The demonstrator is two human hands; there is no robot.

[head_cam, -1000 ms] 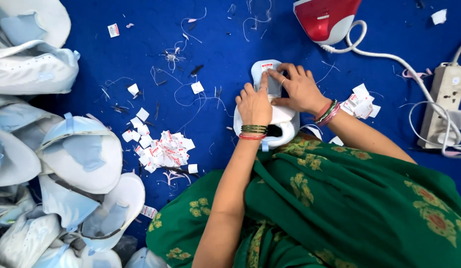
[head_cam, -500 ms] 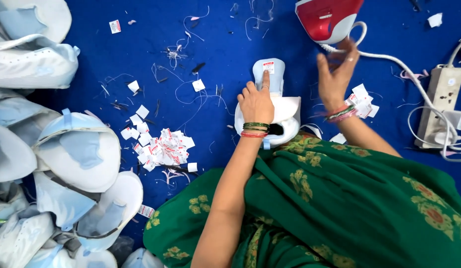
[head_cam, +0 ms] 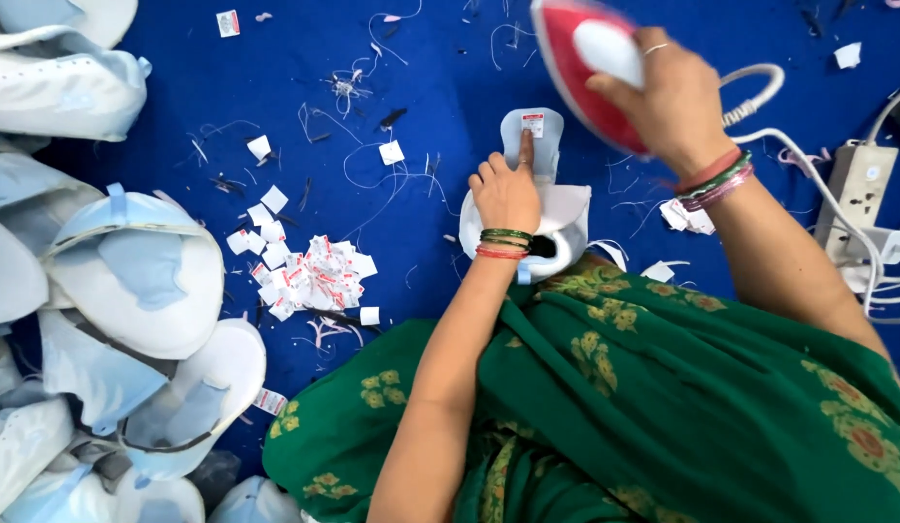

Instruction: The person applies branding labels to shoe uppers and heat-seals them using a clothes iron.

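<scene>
Left hand: your left hand (head_cam: 505, 194) lies on the pale blue and white padded shoe-upper piece (head_cam: 551, 208), forefinger stretched out and pressing down a small white label with a red mark (head_cam: 533, 124) at the tongue end; the other fingers are curled loosely, pinching nothing.
Right hand: your right hand (head_cam: 663, 92) is wrapped tight around the handle of the red and white electric iron (head_cam: 590, 68), held in the air up and to the right of the piece, not touching it.
Step in hand: by the look of it, the label is placed and held while the iron is brought over for pressing.
Next move calls for: lowering the iron's flat sole squarely on the label, and sliding your forefinger clear first so the heat misses it.
Where the piece is: on the blue cloth-covered surface (head_cam: 450, 58) just ahead of your green patterned lap (head_cam: 663, 407).
Which way it points: the narrow tongue end points away from you, the wide rounded end lies toward your lap.
Long axis: roughly straight away from you, near upright in the head view.
Around it: a heap of small white and red labels (head_cam: 314, 276) lies left of your forearm, stacked pale blue upper pieces (head_cam: 130, 271) farther left, and a white power strip (head_cam: 856, 194) with the iron's cord sits at right.
</scene>
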